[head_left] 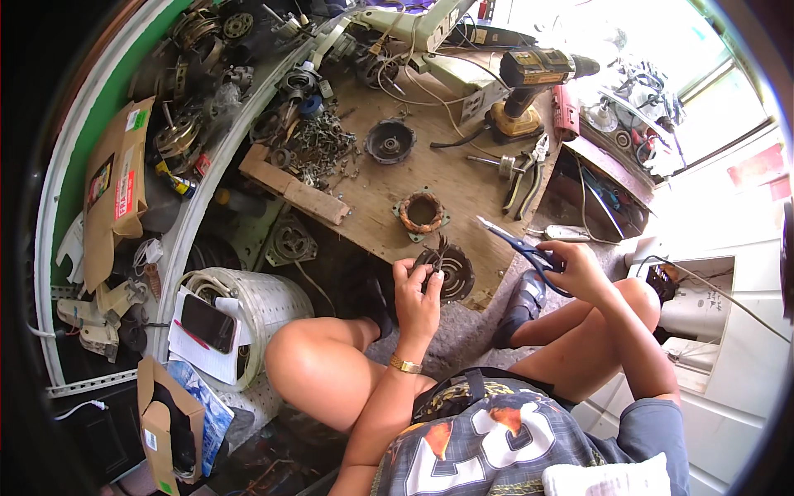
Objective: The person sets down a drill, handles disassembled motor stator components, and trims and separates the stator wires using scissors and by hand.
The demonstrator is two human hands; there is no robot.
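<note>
My right hand [576, 269] is closed on a pair of scissors [533, 250] with blue handles; the blades point up and left over the wooden bench. My left hand [416, 299] pinches a small dark part with thin strands [436, 257] at its fingertips; its exact kind is hard to make out. Just behind these fingers lies a round dark slotted cover [460, 279] at the bench's near edge. A copper-wound motor stator [422, 213] rests a little farther off. Beyond it sits a round black motor housing [389, 141].
The wooden bench [356, 215] carries loose screws [316, 147], a wooden block [298, 192], pliers [527, 179] and a yellow cordless drill [521, 91]. A phone [208, 323] lies on a white drum at the left. Shelves with motor parts curve along the left side.
</note>
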